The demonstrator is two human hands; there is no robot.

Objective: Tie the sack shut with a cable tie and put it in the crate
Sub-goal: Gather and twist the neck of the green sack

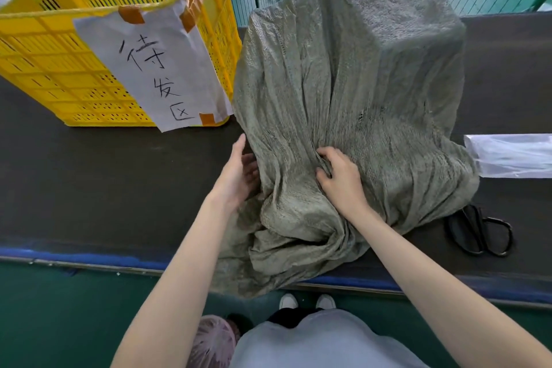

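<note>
While the grey-green woven sack (352,75) lies on the dark table (89,182) at about one o'clock, its loose mouth spills over the table's near edge. The right hand (342,178) has its fingers bunched on a fold of sack cloth. The left hand (240,172) is spread flat against the sack's nine o'clock side. The yellow crate (59,54) stands at ten o'clock, black scissors (481,231) at four.

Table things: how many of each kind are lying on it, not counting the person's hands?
Yellow crate: 1
Grey-green sack: 1
Black scissors: 1
Clear plastic bag: 1
Total: 4
</note>
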